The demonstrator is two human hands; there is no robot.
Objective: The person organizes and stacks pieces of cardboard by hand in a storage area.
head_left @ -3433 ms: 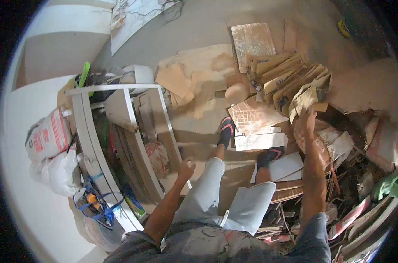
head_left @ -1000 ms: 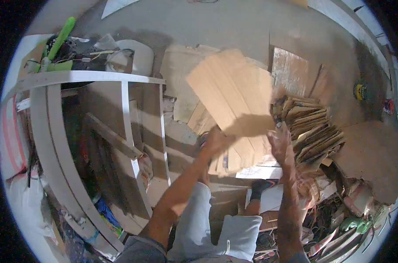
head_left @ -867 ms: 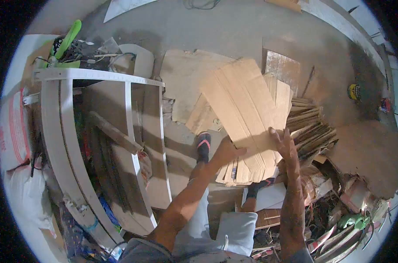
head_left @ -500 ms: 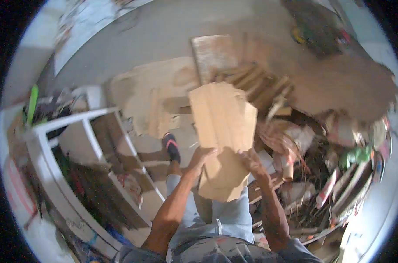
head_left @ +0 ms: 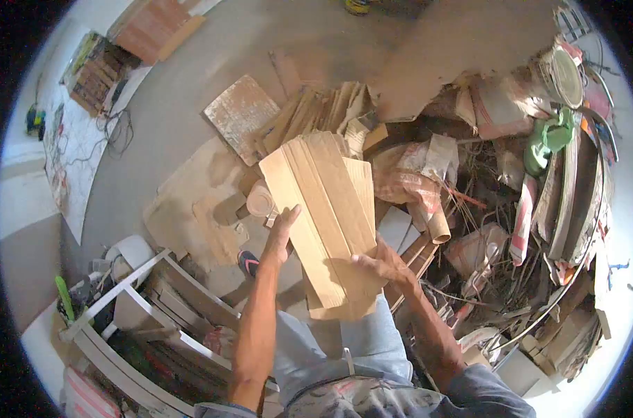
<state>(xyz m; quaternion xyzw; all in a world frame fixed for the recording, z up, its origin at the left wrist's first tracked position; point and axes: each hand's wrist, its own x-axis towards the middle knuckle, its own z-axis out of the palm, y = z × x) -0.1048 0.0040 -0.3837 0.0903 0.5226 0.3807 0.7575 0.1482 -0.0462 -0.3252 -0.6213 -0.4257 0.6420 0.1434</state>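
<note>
Cardboard sheets (head_left: 327,216) | long axis runs away from the body, tilted left | left hand (head_left: 280,240), right hand (head_left: 379,265) grip the edges

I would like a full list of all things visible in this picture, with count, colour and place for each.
flattened cardboard sheets: a few held together, brown, centre, in both hands
cardboard stack: one pile, brown, on the floor beyond the held sheets
worn board: one, whitish brown, floor, left of the stack
cardboard tube: one, brown, in the rubbish heap at right
green plastic object: one, upper right of the heap
white frame: one, lower left
left hand: on the sheets' left edge
right hand: gripping the sheets' lower right edge
</note>
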